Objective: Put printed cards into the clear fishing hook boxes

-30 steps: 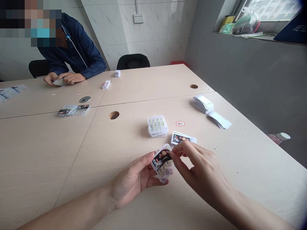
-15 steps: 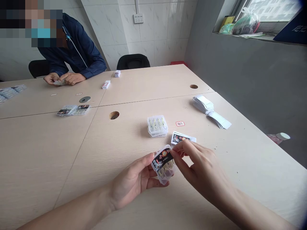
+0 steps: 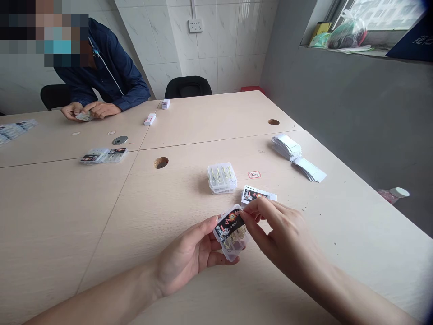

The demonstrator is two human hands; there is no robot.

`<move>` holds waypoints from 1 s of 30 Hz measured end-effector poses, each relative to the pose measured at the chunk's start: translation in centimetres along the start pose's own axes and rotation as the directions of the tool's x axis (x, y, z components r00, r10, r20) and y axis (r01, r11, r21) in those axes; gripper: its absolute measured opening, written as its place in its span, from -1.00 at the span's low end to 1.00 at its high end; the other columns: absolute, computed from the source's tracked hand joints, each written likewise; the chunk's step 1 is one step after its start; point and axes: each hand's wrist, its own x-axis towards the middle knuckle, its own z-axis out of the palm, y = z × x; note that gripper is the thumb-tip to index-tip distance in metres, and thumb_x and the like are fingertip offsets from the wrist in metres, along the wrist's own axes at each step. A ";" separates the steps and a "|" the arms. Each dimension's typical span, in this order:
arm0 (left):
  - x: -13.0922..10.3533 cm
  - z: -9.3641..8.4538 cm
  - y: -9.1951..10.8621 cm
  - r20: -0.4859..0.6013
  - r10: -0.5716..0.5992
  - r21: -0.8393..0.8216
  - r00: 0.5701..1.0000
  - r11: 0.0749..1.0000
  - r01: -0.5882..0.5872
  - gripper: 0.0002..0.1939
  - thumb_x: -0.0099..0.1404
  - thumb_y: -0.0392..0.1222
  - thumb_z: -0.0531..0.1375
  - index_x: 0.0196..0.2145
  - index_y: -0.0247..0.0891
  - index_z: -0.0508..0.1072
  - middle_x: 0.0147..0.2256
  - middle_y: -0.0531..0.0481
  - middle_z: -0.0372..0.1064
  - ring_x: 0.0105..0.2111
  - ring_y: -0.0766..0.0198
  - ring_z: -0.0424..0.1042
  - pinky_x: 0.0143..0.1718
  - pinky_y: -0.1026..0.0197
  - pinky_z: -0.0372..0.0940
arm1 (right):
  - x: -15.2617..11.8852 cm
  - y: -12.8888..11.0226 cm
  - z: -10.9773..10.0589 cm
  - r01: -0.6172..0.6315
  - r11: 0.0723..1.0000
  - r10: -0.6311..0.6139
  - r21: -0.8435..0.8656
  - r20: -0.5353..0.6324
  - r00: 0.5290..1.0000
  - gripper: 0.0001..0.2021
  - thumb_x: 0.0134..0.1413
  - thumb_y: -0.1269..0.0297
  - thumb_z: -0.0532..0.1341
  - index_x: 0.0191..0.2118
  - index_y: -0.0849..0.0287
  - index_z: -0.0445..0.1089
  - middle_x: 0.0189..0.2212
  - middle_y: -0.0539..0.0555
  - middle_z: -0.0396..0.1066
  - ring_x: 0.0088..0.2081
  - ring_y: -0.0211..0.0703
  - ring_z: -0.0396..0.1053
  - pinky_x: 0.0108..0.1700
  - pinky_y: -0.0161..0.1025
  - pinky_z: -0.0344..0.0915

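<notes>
My left hand point(image 3: 189, 255) grips a small clear plastic box of fish hooks point(image 3: 233, 246), tilted, above the near part of the table. A black printed label point(image 3: 230, 224) with an orange burst lies across the upper part of its lid. The thumb and index finger of my right hand point(image 3: 277, 230) pinch the label's right end at the box edge. Just beyond my right hand is a stack of the same labels point(image 3: 255, 194), partly hidden by the fingers. Left of that stands a small pile of clear hook boxes point(image 3: 222, 177).
White paper slips point(image 3: 287, 148) lie in piles to the right. A small red-framed sticker point(image 3: 254, 174) sits behind the labels. Labelled boxes point(image 3: 103, 155) lie at left. Cable holes point(image 3: 161, 163) pierce the table. Across it, a person in a dark blue jacket point(image 3: 118, 67) handles a small packet.
My hands, the box and the label stay almost still. Across the table, the other person's packet has shifted slightly and shows more.
</notes>
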 end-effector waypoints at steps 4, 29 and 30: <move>-0.1 0.0 0.0 0.008 -0.007 0.008 1.000 1.000 0.007 -0.56 0.45 -0.06 -0.07 0.05 -0.39 0.41 -0.07 -0.28 0.42 -0.09 0.10 0.39 -0.03 0.01 0.28 | 0.0 0.1 0.1 0.003 1.000 -0.003 -0.002 0.000 1.000 -0.86 0.21 0.29 0.11 -0.38 0.13 0.30 -0.54 -0.04 0.38 -0.56 -0.30 0.26 -0.55 -0.36 0.03; -0.1 0.0 0.1 0.001 -0.010 0.027 1.000 1.000 0.010 -0.57 0.44 -0.06 -0.05 0.05 -0.37 0.39 -0.03 -0.30 0.41 -0.01 -0.03 0.39 -0.01 -0.01 0.26 | 0.1 0.2 0.1 -0.043 0.998 0.040 0.039 0.060 0.997 -0.84 0.24 0.30 0.08 -0.38 0.14 0.29 -0.54 -0.04 0.37 -0.58 -0.32 0.22 -0.52 -0.34 0.07; -0.1 0.1 0.1 0.000 -0.010 0.029 1.000 1.000 0.010 -0.58 0.44 -0.06 -0.05 0.05 -0.36 0.39 -0.04 -0.29 0.41 -0.01 -0.03 0.39 -0.01 -0.02 0.26 | 0.1 0.2 0.1 -0.045 0.998 0.042 0.039 0.062 0.997 -0.84 0.23 0.30 0.08 -0.38 0.14 0.29 -0.54 -0.05 0.37 -0.58 -0.32 0.22 -0.52 -0.34 0.07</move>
